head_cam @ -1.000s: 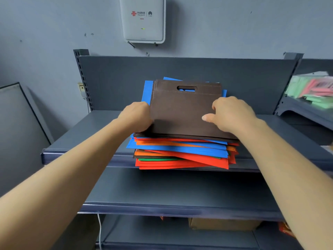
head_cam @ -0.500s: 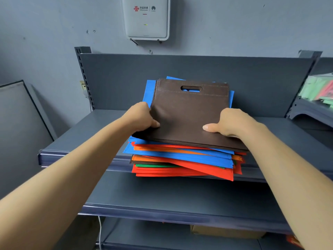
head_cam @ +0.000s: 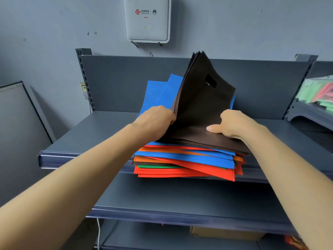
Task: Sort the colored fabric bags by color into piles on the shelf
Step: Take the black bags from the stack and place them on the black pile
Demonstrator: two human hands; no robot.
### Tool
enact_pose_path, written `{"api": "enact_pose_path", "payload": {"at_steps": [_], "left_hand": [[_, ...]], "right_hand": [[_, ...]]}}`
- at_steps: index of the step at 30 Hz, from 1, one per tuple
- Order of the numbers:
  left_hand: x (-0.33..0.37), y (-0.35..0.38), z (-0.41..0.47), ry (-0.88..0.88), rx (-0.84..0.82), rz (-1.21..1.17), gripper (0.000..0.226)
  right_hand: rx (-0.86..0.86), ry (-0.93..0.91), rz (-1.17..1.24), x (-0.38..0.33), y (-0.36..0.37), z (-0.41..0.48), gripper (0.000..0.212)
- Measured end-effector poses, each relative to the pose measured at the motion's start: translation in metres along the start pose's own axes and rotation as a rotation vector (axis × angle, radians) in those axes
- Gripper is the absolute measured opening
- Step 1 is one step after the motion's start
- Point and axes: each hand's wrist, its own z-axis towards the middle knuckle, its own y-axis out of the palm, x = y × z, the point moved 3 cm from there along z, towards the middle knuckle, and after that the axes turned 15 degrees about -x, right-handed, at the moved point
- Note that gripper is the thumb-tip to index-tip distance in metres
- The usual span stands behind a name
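A bundle of brown bags (head_cam: 198, 98) sits on top of the mixed pile (head_cam: 183, 159) of blue, orange, red and green bags. This pile lies at the front edge of the shelf (head_cam: 86, 141), about midway along it, and hangs slightly over the lip.

The left hand (head_cam: 156, 121) grips the bundle's left edge with its fingers curled round it. That side is raised, so the bundle fans upward towards the back panel with its handle cut-out tilted. The right hand (head_cam: 232, 125) holds the bundle's near right part down. Its thumb lies flat on the top bag, and its fingers seem to be tucked under the edge, though they are hidden.

Blue bags (head_cam: 158, 92) show beneath the raised side at the back of the pile. A white box (head_cam: 146, 18) hangs on the wall above, and a lower shelf (head_cam: 162, 195) runs below.
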Motion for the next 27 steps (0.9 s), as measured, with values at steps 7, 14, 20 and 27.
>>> {"api": "enact_pose_path", "payload": {"at_steps": [7,14,20,27], "left_hand": [[-0.008,-0.006,-0.010,-0.102,0.065,-0.073,0.013],[-0.048,-0.010,-0.029,-0.378,0.056,-0.130,0.023],[-0.076,0.006,-0.042,-0.477,-0.096,-0.136,0.032],[-0.093,0.017,-0.035,-0.403,-0.053,-0.314,0.034]], "right_hand": [[-0.001,0.004,-0.004,-0.004,-0.006,-0.007,0.057],[-0.009,-0.056,0.009,-0.029,-0.009,-0.014,0.049],[-0.025,-0.095,0.067,-0.052,0.005,-0.013,0.043],[0.010,-0.008,0.363,-0.053,0.004,-0.014,0.046]]}}
